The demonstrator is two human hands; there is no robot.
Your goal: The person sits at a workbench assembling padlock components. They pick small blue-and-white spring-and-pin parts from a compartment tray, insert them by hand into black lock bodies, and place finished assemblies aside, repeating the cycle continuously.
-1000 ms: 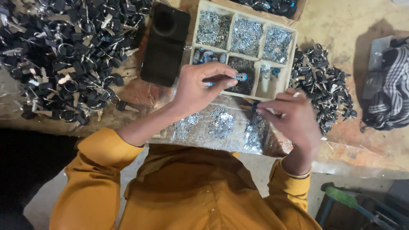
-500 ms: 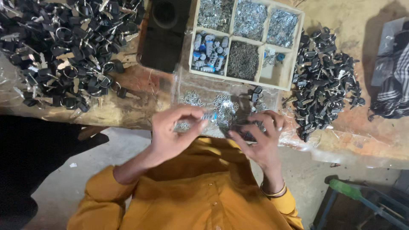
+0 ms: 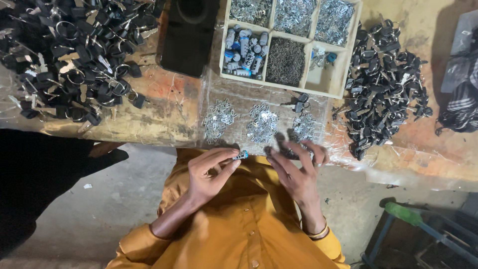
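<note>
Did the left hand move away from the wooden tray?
Yes. The left hand came back from the wooden tray toward the body, pinching a small blue-tipped cylinder.

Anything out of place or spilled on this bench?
One black key-like piece lies alone on the clear plastic sheet just below the wooden compartment tray, apart from both black heaps. Nothing else stands out.

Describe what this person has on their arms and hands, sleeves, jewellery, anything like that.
Both hands, left hand and right hand, are bare, without gloves. Mustard-yellow shirt sleeves are pushed up, leaving the forearms uncovered. A thin bangle circles the right wrist. No rings are visible.
</note>
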